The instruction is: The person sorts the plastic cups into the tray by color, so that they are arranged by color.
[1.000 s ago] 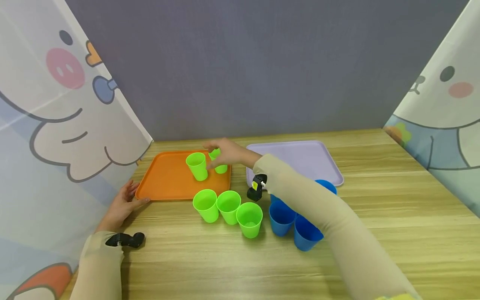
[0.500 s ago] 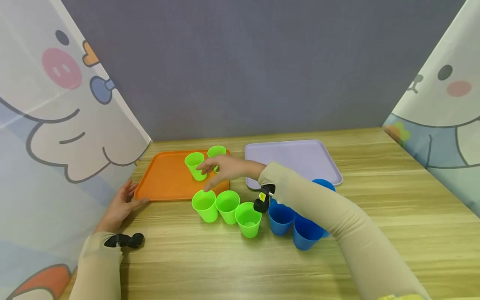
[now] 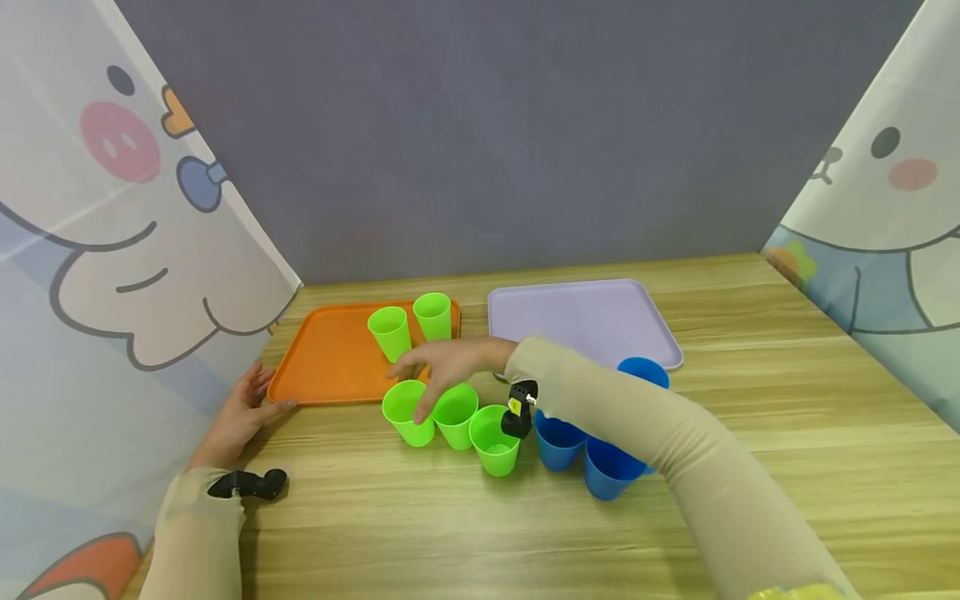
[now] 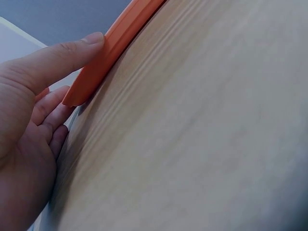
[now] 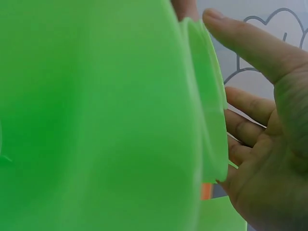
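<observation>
My left hand [image 3: 238, 417] holds the near left corner of the orange tray [image 3: 322, 354]; its thumb [image 4: 72, 53] lies along the rim, its other fingers beyond the corner. Fingers spread, my right hand [image 3: 446, 362] hovers over the leftmost front green cup [image 3: 399, 408], thumb in front of its mouth. In the right wrist view the hand stands beside a green rim [image 5: 211, 106], grip not closed. Two other front cups, the middle one [image 3: 456, 417] and the right one [image 3: 497, 450], stand close by. On the tray are two upright green cups [image 3: 390, 333].
Blue cups [image 3: 611, 475] stand right of the green ones, partly hidden by my right forearm. A lilac tray [image 3: 585, 317] lies at the back right of the wooden table [image 3: 420, 542]. A grey panel [image 3: 525, 142] and printed side cloths surround the table.
My right hand has come away from the green cups on the orange tray, towards me, down to the leftmost front green cup. My left hand stays at the tray corner.
</observation>
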### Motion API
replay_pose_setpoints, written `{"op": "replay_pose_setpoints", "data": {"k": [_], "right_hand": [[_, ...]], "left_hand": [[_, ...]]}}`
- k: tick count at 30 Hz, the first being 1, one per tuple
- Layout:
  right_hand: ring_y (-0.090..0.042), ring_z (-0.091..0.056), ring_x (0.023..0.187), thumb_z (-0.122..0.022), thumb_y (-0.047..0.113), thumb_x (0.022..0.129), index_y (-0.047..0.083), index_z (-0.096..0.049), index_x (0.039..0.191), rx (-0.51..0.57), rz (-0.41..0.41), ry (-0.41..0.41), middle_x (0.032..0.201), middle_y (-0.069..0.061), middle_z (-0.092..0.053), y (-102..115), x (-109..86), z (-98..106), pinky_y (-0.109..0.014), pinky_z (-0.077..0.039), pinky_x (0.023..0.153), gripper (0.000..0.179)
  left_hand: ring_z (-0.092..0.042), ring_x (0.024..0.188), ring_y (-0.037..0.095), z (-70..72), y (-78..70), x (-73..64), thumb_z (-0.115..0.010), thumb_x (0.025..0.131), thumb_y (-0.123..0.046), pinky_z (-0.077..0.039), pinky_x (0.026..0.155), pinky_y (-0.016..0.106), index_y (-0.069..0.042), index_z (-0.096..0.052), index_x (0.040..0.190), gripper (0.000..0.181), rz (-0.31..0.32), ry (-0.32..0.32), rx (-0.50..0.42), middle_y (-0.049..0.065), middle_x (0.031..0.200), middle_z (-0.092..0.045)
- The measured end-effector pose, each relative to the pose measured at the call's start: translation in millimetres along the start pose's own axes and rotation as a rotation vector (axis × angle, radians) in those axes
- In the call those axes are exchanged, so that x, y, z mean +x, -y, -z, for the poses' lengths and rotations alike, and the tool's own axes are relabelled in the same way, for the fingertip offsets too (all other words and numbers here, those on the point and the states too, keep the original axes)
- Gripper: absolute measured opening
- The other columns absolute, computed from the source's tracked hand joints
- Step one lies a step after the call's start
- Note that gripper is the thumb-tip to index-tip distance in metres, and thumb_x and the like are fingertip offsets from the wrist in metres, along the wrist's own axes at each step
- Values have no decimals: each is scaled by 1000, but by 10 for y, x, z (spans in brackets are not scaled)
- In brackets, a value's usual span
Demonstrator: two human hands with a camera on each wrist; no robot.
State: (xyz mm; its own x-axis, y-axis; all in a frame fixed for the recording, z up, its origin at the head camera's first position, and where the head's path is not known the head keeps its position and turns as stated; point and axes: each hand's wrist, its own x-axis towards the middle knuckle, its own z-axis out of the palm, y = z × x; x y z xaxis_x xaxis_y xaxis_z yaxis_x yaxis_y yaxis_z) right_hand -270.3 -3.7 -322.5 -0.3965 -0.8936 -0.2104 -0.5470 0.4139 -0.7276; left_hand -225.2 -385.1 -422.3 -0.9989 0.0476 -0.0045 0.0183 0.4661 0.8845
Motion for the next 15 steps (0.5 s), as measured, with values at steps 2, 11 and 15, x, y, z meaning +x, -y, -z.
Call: {"op": "replay_pose_setpoints", "data": {"k": [2, 11, 15], "right_hand": [[-14, -44, 133, -85, 24, 79, 8, -46, 148, -7, -6, 9, 150, -4, -47, 8, 6, -13, -31, -38, 109, 80], [-9, -48, 123, -86, 21, 78, 14, -57, 136, -20, -18, 7, 131, 8, -57, 49, 23, -27, -30, -41, 104, 65], [-10, -49, 119, -87, 20, 78, 15, -59, 133, -31, -19, 2, 126, 9, -58, 58, 20, -30, -28, -41, 102, 62]], "left_hand": [[-15, 143, 51, -3, 6, 4, -67, 96, -12, -23, 113, 17, 2, 12, 155, 100, 0, -1, -5, 34, 158, -11], [-15, 143, 51, -2, 13, 5, -67, 96, -11, -26, 106, 9, 3, 12, 155, 99, -9, -10, -23, 36, 157, -11], [-15, 143, 51, -2, 13, 5, -67, 96, -12, -24, 110, 13, 2, 11, 155, 100, 0, -12, -14, 35, 158, -11]]}}
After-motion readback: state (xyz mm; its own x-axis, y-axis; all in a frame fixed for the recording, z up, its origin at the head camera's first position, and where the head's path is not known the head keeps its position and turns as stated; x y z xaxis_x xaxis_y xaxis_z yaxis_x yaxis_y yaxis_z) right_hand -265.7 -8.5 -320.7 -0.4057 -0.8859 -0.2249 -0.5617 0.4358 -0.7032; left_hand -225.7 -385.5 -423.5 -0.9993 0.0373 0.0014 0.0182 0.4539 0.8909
